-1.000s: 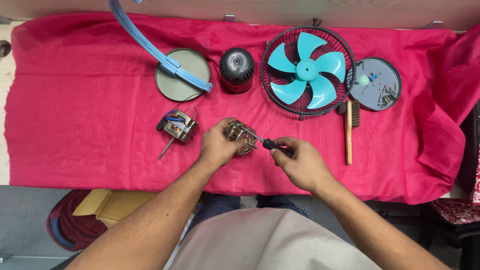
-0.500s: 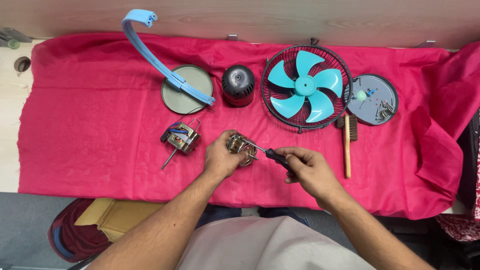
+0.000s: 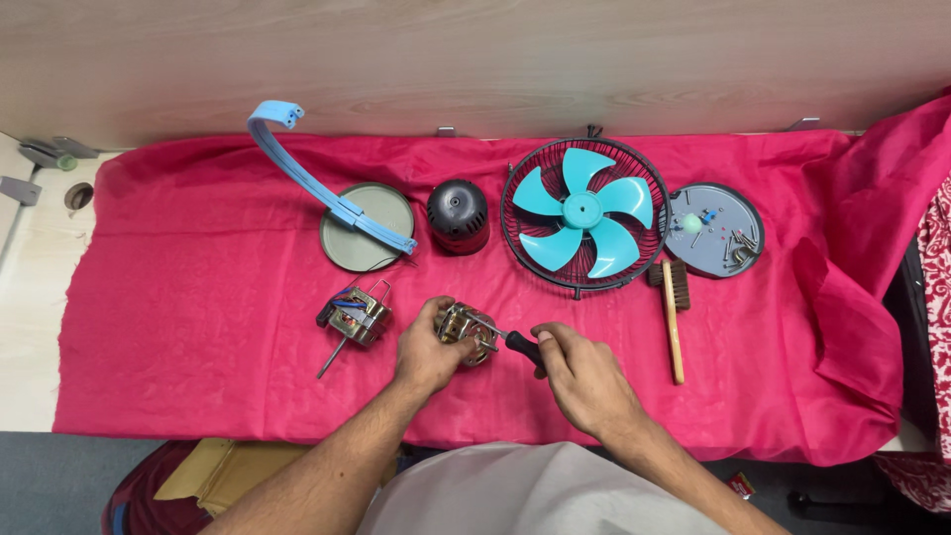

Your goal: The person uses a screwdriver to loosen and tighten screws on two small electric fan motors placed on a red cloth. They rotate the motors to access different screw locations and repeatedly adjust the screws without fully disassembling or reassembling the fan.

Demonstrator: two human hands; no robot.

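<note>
My left hand [image 3: 428, 354] grips a small metal motor part [image 3: 463, 326] on the pink cloth [image 3: 198, 327]. My right hand [image 3: 584, 376] holds a black-handled screwdriver [image 3: 519, 345], and its metal tip touches the motor part from the right. Another motor unit [image 3: 354, 317] with copper windings and a shaft lies just left of my left hand.
Behind my hands lie a blue curved stand on a grey round base [image 3: 369, 228], a black motor cover [image 3: 458, 214], a black fan grille with teal blades [image 3: 582, 214], a grey dish of screws [image 3: 713, 230] and a wooden-handled brush [image 3: 673, 317]. A wooden wall stands at the back.
The view has tilted so the whole layout sits lower in frame. Both hands stay on the motor part and the screwdriver, with little shift between them.
</note>
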